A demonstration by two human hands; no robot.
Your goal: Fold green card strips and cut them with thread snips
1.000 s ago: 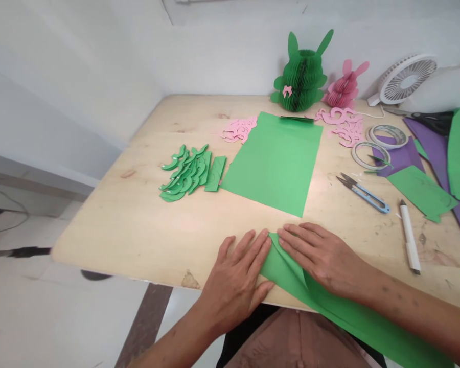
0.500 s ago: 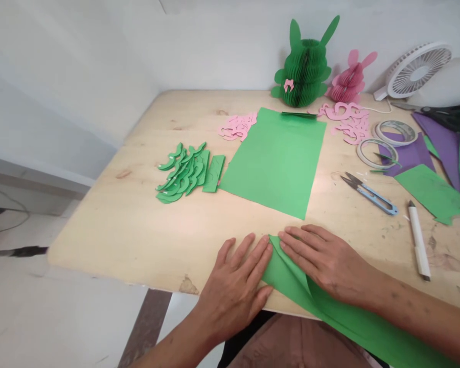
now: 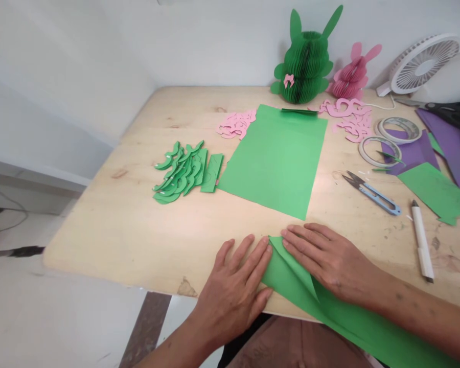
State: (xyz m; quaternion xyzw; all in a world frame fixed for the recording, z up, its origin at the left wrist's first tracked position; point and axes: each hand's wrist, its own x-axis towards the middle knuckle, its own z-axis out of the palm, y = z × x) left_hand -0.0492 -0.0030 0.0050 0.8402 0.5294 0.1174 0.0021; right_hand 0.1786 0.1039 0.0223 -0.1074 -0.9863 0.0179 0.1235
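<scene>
A folded sheet of green paper (image 3: pixel 291 286) lies at the table's front edge, its long end hanging toward the lower right. My left hand (image 3: pixel 239 286) lies flat with fingers apart, its fingertips on the paper's left end. Flat on the upper layer rests my right hand (image 3: pixel 329 260), fingers stretched out toward the far corner. The layers stand slightly apart in a raised fold between the hands. Beyond them lies another flat green sheet (image 3: pixel 276 163). Left of that sheet are a pile of green paper cutouts (image 3: pixel 182 174) and a small green strip (image 3: pixel 212 173).
At the back stand a green paper rabbit (image 3: pixel 306 66), a pink paper rabbit (image 3: pixel 350 79) and a white fan (image 3: pixel 423 66). Pink cutouts (image 3: pixel 235 124) lie nearby. To the right are thread snips (image 3: pixel 379 197), a white marker (image 3: pixel 422 243), tape rolls (image 3: pixel 400 130) and black-handled scissors (image 3: pixel 444 110).
The view has shifted slightly. My right hand has slid a little to the right on the paper, and the raised fold has moved with it. My left hand stays in place.
</scene>
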